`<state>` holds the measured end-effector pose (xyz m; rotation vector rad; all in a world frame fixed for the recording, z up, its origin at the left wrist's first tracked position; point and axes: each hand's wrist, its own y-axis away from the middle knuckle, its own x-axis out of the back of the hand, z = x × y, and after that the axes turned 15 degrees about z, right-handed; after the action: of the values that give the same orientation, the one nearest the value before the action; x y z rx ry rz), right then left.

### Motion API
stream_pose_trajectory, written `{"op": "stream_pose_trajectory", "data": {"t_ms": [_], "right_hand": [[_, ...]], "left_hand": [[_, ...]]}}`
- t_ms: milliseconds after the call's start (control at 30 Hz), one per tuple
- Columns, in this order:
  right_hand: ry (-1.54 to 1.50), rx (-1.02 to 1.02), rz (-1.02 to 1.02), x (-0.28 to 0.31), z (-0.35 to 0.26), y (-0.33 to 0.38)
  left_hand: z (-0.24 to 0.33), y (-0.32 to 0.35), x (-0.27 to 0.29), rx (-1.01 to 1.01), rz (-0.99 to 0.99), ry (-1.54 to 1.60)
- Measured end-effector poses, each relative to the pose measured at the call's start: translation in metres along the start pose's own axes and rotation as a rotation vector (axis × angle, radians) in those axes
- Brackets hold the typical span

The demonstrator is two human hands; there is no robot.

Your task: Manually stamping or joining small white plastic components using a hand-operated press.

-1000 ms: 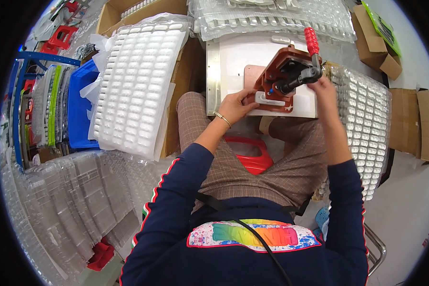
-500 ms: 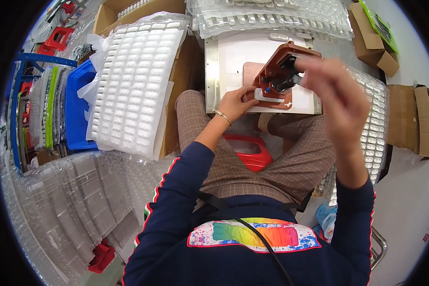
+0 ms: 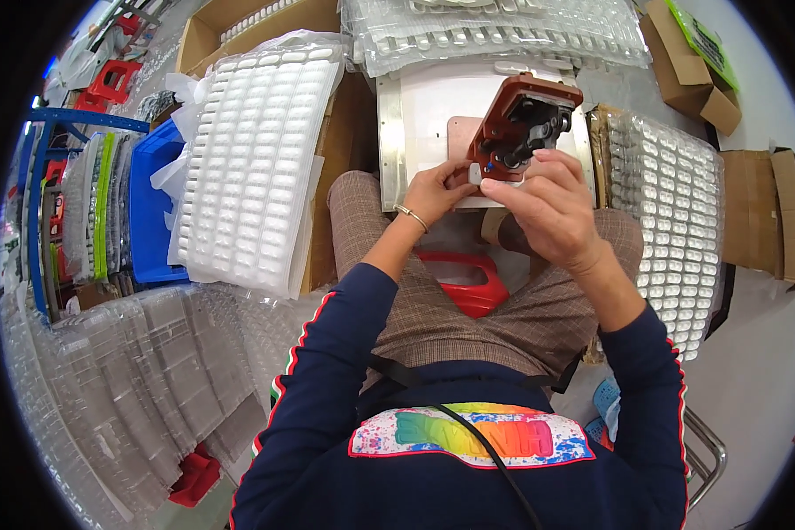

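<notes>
A red-brown hand press (image 3: pixel 523 126) stands on a white plate with a metal rim (image 3: pixel 389 132) in front of my knees. My left hand (image 3: pixel 435 190) pinches a small white part (image 3: pixel 474 173) at the foot of the press. My right hand (image 3: pixel 548 212) is just right of it, fingers curled, with the fingertips against the lower edge of the press beside the part. The back of the hand hides whether those fingers grip anything.
Trays of small white parts lie at the left (image 3: pixel 252 150), the right (image 3: pixel 671 203) and the far side (image 3: pixel 495 26). Empty clear trays (image 3: pixel 124 371) are stacked at lower left. A blue bin (image 3: pixel 150 212), cardboard boxes (image 3: pixel 689 62) and a red stool (image 3: pixel 459 278) surround me.
My right hand has left the red-knobbed lever at the press's top right and come down to the foot of the press, beside my left hand. The left hand stayed put.
</notes>
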<state>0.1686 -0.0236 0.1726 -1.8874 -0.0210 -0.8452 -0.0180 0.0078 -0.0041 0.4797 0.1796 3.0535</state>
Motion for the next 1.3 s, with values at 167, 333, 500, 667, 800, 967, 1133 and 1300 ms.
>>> {"op": "stream_pose_trajectory", "data": {"t_ms": [167,333,500,667,800,967,1133,1300], "right_hand": [[-0.384,-0.571,0.212,0.038,-0.004,-0.068],[-0.435,-1.072,0.208,0.023,0.030,-0.138],[-0.339,-1.188,0.349,-0.013,0.122,-0.030],[-0.167,-1.343,0.024,-0.017,0.093,0.097],[-0.165,-1.106,-0.068,-0.045,0.057,0.123],[0.004,-0.882,-0.080,-0.046,0.062,0.124],[-0.093,-0.815,-0.088,-0.014,0.082,0.129],[0.074,-0.959,0.007,0.087,0.099,0.130]], "left_hand": [[0.009,-0.001,0.005,-0.019,-0.041,-0.077],[0.006,0.000,0.004,-0.011,-0.028,-0.062],[0.003,-0.003,-0.004,-0.018,-0.025,-0.028],[0.010,-0.002,0.004,-0.023,-0.047,-0.080],[0.008,-0.002,0.009,-0.041,-0.035,-0.092],[0.011,-0.005,-0.002,0.005,-0.052,-0.091],[0.001,-0.003,-0.011,-0.093,0.011,-0.137],[-0.021,-0.006,0.005,-0.049,0.041,-0.114]]}}
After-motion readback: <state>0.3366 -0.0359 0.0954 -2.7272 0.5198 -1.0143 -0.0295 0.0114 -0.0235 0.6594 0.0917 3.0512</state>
